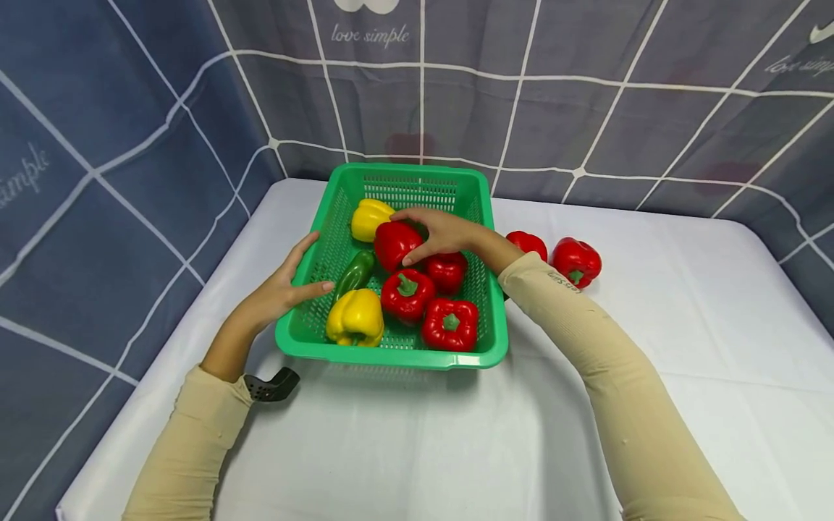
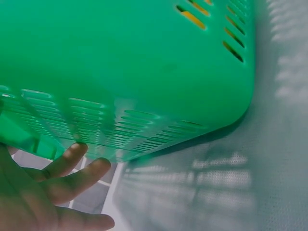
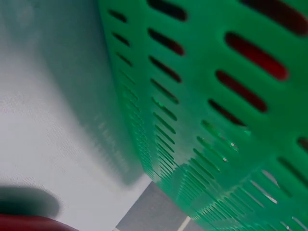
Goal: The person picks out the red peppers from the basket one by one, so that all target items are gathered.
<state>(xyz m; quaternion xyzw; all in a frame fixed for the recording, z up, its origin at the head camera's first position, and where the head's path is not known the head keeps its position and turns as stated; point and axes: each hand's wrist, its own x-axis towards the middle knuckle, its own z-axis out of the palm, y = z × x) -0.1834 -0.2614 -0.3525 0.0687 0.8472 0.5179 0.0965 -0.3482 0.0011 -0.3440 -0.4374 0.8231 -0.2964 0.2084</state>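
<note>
Head view, right hand (image 1: pixel 448 231): there you are over the green basket (image 1: pixel 397 353), thumb and fingers curved around one red pepper (image 1: pixel 394 246).
Head view, pepper's place: inside the basket, just in front of the rear yellow pepper (image 1: pixel 368 220), right of the green pepper (image 1: pixel 355 273).
Head view, pepper's feel: probably light and firm, the glossy skin likely slippery; your broad hold across its sides looks right, and a hard squeeze might crack it.
Head view, left hand (image 1: pixel 281 291): at the left rim, spread wide, thumb reaching over the inside.
Left wrist view, fingers: apart, nearly straight, beside the slotted wall; I can't tell whether they press.
Right wrist view, slots: red shows through; your grip is hidden here.
</note>
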